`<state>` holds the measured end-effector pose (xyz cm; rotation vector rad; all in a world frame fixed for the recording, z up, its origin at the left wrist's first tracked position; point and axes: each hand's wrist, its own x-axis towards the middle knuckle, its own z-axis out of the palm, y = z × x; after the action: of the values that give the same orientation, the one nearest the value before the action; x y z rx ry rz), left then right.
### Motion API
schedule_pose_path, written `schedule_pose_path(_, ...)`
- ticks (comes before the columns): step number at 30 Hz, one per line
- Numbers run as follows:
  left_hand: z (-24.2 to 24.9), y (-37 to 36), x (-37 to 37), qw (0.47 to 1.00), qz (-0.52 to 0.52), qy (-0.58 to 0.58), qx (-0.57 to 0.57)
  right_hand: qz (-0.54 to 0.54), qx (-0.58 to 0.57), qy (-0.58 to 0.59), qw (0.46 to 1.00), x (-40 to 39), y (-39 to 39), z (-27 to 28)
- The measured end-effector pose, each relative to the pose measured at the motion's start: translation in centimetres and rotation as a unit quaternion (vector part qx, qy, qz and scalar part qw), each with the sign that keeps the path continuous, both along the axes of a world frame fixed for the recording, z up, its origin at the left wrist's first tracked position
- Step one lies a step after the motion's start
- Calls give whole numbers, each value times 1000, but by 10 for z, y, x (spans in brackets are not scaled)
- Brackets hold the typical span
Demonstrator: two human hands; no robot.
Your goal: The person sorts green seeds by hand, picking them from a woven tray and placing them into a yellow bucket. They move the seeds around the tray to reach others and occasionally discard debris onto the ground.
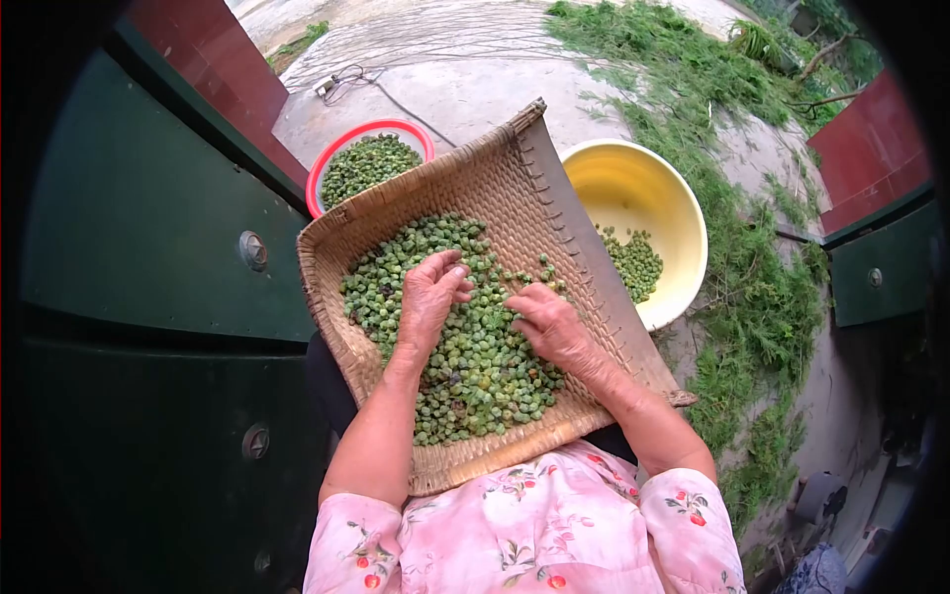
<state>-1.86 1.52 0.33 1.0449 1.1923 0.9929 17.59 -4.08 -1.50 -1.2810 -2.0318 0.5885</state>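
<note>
A woven winnowing basket (579, 297) rests tilted across my lap, with a thick layer of small round green berries (475, 381) spread over it. My left hand (430, 292) is over the middle of the berries, its fingers curled in with the tips close together; whatever they pinch is too small to name. To the right, my right hand (544, 319) touches the edge of the pile, fingers bent downward and bunched. Its fingertips are partly hidden, so what they hold does not show. A few loose berries lie on the bare weave just beyond it.
Behind the basket's left corner stands a red-rimmed basin (427, 148) of green berries. A yellow basin (683, 213) at the right holds a smaller heap. Cut green branches (757, 366) cover the ground at right. Dark green doors (158, 218) flank me, and a cable (411, 114) lies ahead.
</note>
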Motion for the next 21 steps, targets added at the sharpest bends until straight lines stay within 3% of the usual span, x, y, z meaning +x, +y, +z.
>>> schedule_pose_path(4, -4, 1, -1, 1000, -6, 7, 3, 82, -7, -49, 995, -14, 0, -2)
schedule_pose_path(7, -3, 1, 0, 1000, -10, 16, 5, 48, 15, -15, 999, -16, 2, -21)
schedule_pose_path(11, 1, 0, 0, 999, -18, 30, 8, -119, -87, 160, 976, -3, 5, -7)
schedule_pose_path(12, 0, 1, -1, 999, -20, 30, 9, -162, -175, 218, 946, 7, 6, -4)
schedule_pose_path(16, -2, 0, 0, 1000, -13, 10, 5, -320, -75, 278, 903, 87, 8, -4)
schedule_pose_path(19, -1, 1, 0, 1000, -16, 21, 7, -458, -60, 156, 873, 161, -21, 10)
schedule_pose_path(20, -3, 1, 0, 1000, -20, 21, 7, -458, -12, 130, 879, 191, -35, -2)
schedule_pose_path(21, -3, 1, 0, 999, -21, 23, 6, -450, 3, -27, 892, 224, -52, -15)
